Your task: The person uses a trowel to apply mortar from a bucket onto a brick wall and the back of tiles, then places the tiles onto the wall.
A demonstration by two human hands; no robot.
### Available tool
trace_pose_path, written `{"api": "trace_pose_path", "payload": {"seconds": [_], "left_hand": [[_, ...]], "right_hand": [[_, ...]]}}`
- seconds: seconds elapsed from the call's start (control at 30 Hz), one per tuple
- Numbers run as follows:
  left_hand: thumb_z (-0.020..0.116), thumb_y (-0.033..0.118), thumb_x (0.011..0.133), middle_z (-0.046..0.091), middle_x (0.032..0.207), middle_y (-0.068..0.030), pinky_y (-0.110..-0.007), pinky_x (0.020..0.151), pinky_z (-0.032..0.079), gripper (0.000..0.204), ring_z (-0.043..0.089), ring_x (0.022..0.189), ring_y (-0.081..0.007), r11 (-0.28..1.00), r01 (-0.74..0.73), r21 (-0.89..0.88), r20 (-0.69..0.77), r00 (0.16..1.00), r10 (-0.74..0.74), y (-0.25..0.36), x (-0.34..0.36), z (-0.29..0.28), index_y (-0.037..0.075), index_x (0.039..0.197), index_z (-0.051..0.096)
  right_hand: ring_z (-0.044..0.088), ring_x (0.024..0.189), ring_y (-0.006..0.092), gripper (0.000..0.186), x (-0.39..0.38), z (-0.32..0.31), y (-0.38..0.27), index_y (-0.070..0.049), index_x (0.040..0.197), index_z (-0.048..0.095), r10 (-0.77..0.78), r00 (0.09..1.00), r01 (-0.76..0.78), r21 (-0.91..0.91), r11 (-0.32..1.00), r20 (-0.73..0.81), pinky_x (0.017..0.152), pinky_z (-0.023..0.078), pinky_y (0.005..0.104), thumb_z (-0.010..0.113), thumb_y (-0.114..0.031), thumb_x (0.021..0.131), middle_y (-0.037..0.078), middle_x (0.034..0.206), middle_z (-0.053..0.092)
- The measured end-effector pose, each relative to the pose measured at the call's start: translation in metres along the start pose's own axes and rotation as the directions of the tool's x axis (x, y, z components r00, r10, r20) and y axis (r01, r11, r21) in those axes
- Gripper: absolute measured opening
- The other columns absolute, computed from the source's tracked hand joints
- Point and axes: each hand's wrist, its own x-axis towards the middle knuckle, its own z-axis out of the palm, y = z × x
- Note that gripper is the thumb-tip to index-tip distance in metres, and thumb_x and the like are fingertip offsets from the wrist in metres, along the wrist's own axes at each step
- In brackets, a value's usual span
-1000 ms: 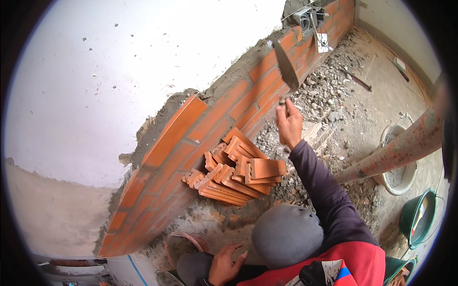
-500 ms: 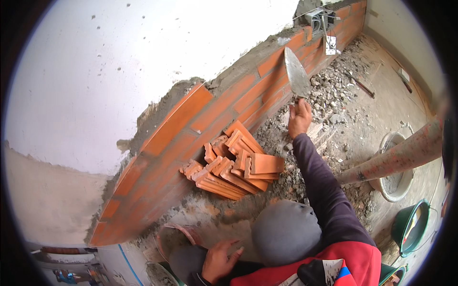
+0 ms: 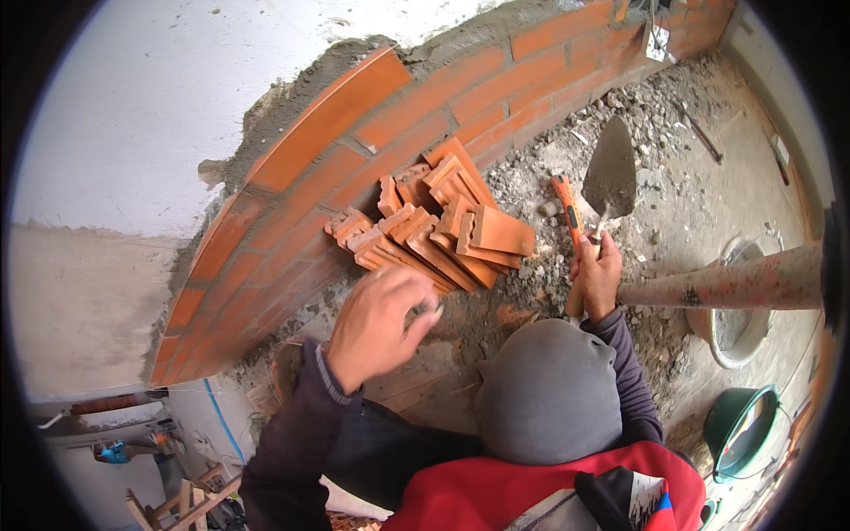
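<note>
My right hand (image 3: 600,273) is closed round the wooden handle of a pointed trowel (image 3: 611,168), its blade aimed away from me over rubble. Beside those fingers is a slim orange-and-black tool (image 3: 567,205); whether the hand holds it too, I cannot tell. Above the near side of a pile of orange hollow clay bricks (image 3: 434,234) hovers my left hand (image 3: 381,320), slightly blurred. Its fingers are loosely curled, with a gap to the thumb and nothing visible in them. Behind the pile runs a low brick wall (image 3: 390,164) with grey mortar joints.
A thick stained pole (image 3: 735,279) crosses in from the right, over a basin of grey mix (image 3: 728,341). A green bucket (image 3: 742,434) stands nearer. Rubble (image 3: 651,133) lines the wall's foot. A grey cap (image 3: 553,389) covers the lower middle. Wires (image 3: 657,40) hang at the far wall.
The view has shifted. My right hand has drawn back from the wall with the trowel. My left hand has risen toward the brick pile. The orange-and-black tool has come into sight.
</note>
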Motion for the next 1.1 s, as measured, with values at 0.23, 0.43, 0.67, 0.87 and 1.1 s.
{"api": "trace_pose_path", "payload": {"seconds": [0.23,0.43,0.67,0.87,1.1], "left_hand": [[0.075,0.028,0.081,0.052,0.13,-0.014,-0.048,0.109,0.033,0.047,0.044,0.131,-0.0325,0.847,-0.212,0.488,0.052,0.975,0.214,0.02,0.115,0.065,0.009,0.121,0.059],[0.06,0.027,0.093,0.058,0.127,-0.0119,-0.043,0.108,0.033,0.042,0.049,0.128,-0.0284,0.59,-0.152,0.793,0.279,0.952,-0.128,-0.002,0.171,0.136,0.004,0.128,0.057],[0.054,0.021,0.096,0.063,0.111,-0.0081,-0.036,0.091,0.039,0.033,0.056,0.111,-0.0218,0.523,-0.281,0.805,0.422,0.89,-0.171,0.007,0.18,0.146,0.003,0.122,0.06],[0.06,0.026,0.093,0.062,0.102,-0.0091,-0.038,0.086,0.043,0.037,0.061,0.101,-0.0244,0.701,-0.063,0.711,0.112,0.993,-0.024,0.038,0.161,0.099,0.002,0.121,0.059],[0.069,0.032,0.091,0.059,0.114,-0.0199,-0.04,0.092,0.047,0.067,0.059,0.106,-0.0331,0.925,-0.001,-0.379,-0.072,0.997,-0.028,0.007,0.038,-0.019,-0.008,0.137,0.042]], "right_hand": [[0.047,0.044,0.0055,0.009,-0.012,-0.005,0.005,-0.004,0.101,0.052,0.031,0.998,-0.03,-0.026,0.999,0.055,0.04,0.038,0.0211,0.056,-0.011,0.099,-0.003,0.06,0.051],[0.048,0.046,0.0052,0.008,-0.01,0.001,0.012,-0.004,0.101,0.052,0.047,0.998,-0.049,0.047,0.998,0.035,0.041,0.04,0.0208,0.056,-0.011,0.099,-0.002,0.064,0.051],[0.047,0.047,0.0051,0.005,-0.01,-0.009,0.01,-0.004,0.098,0.051,0.035,0.999,-0.037,0.071,0.997,0.03,0.042,0.041,0.0209,0.055,-0.007,0.099,-0.001,0.067,0.052],[0.05,0.054,0.0053,0.005,-0.02,-0.016,-0.028,-0.004,0.1,0.052,-0.095,0.992,0.087,0.102,0.991,0.08,0.05,0.041,0.0209,0.055,-0.003,0.096,-0.001,0.066,0.053],[0.05,0.058,0.01,0.011,-0.025,-0.013,-0.069,0.0,0.105,0.05,-0.136,0.982,0.101,0.245,0.964,0.131,0.052,0.041,0.0234,0.053,-0.006,0.097,0.004,0.073,0.053]]}}
